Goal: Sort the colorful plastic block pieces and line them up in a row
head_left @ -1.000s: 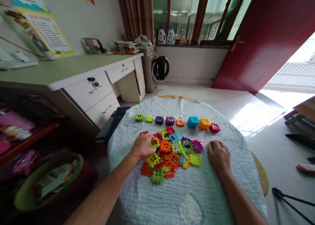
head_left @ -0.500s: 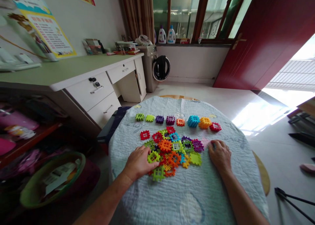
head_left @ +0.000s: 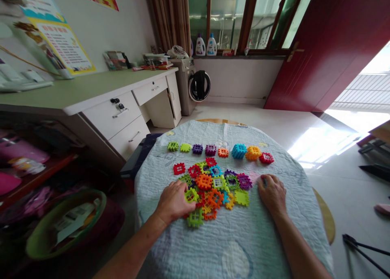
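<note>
The left hand (head_left: 173, 202) lies palm-down at the edge of a heap of plastic waffle blocks (head_left: 213, 193), touching a lime-green block (head_left: 191, 195); whether it grips cannot be told; the right hand (head_left: 272, 194), narrowly curled, rests just beside the heap on a quilted cloth (head_left: 256, 238); a row of blocks (head_left: 219, 151) lies beyond.
</note>
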A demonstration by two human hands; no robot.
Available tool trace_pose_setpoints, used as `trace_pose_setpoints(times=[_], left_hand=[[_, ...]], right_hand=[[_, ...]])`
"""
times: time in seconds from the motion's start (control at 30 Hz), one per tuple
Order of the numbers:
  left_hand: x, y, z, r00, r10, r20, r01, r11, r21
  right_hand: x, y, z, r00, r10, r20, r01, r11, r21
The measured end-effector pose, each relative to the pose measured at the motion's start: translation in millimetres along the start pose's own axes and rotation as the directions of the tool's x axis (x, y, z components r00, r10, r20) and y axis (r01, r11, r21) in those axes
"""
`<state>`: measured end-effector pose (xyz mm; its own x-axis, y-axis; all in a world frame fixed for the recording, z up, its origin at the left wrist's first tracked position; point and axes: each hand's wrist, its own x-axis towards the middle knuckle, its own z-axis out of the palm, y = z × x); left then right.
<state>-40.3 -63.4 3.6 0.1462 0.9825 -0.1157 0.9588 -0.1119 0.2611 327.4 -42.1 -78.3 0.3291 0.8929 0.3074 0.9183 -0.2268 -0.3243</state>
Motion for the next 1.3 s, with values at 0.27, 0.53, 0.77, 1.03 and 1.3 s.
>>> trace_pose_setpoints(times=[0.27, 0.53, 0.77, 1.03, 1.3], left_hand=[[28, -64, -22.3, 0.985, 0.016, -0.173, -0.013, 1.0, 0.018], [57, -100, -25.5, 0.993, 0.101, 0.068, -0.107, 0.99, 0.087], [57, -100, -30.3, 0.992, 0.104, 0.069, -0.113, 0.985, 0.132], [108, -80, -66.4, 0.965, 0.238, -0.112, -0.213, 0.958, 0.192], [200, -59, -72.1, 0.962, 0.264, 0.072, -0.271, 0.885, 0.379]], right_hand=[[0, 1, 1, 1.0, -0.017, -0.013, 0.018, 1.0, 0.009], [0, 0, 0, 1.0, -0.025, -0.016, 0.025, 1.0, 0.0], [0, 0, -1, 0.999, -0.036, -0.024, 0.035, 0.999, -0.006], [-1, 2, 2, 0.999, -0.039, -0.027, 0.039, 0.999, -0.004], [-1, 1, 0, 0.999, -0.037, -0.031, 0.037, 0.999, 0.02]])
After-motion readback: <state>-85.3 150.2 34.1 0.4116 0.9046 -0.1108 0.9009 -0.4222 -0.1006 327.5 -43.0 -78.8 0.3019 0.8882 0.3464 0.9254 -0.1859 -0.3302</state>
